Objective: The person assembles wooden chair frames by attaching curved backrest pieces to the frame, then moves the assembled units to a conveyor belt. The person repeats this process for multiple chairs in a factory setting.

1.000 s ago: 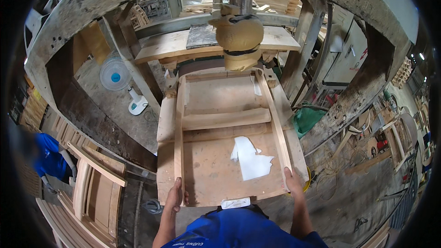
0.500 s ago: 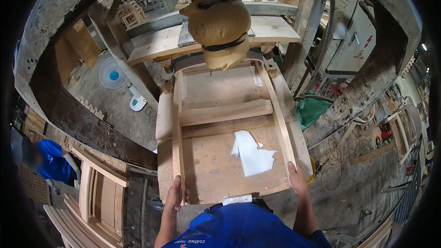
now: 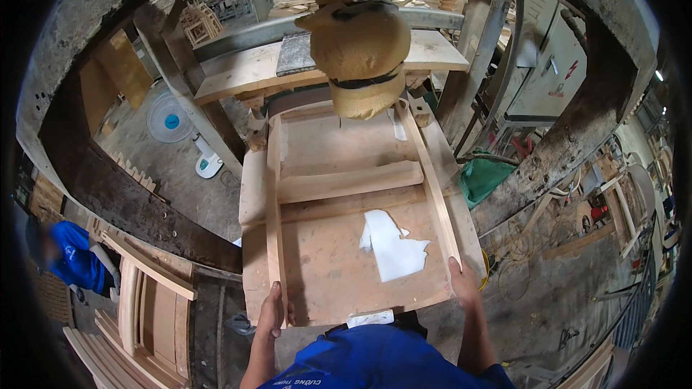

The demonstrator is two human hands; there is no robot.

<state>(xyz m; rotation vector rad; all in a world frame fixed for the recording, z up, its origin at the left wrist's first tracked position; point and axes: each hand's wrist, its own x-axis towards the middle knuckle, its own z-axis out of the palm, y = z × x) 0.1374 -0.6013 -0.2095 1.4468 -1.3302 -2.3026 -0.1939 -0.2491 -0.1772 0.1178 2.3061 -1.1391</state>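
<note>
While the fingers of the left hand point(image 3: 272, 308) wrap the near end of one side rail, the right hand point(image 3: 465, 284) grips the other rail's end with its thumb on top, its remaining fingers mostly hidden. Both rails belong to a pale, smooth-looking wooden frame point(image 3: 351, 182) lying over a broad, tan wooden board point(image 3: 317, 266). Visible grain runs along the rails; a thick, rounded crossbar joins them midway, with a curved piece at the far end. Its long axis points straight away from the person, the open end toward the body.

Between the rails, a torn white sheet point(image 3: 393, 248) lies on the board nearer the right rail. A lumpy yellowish-tan block with a black band point(image 3: 360, 47) blocks the view of part of the far end, beneath a pale plank shelf point(image 3: 241, 68). Scuffed grey steel uprights point(image 3: 555, 162) flank the board, with a green bag point(image 3: 484, 179) near its right edge. Farther left stand a white fan with a blue hub point(image 3: 170, 117) and a blue-shirted co-worker point(image 3: 76, 252).
</note>
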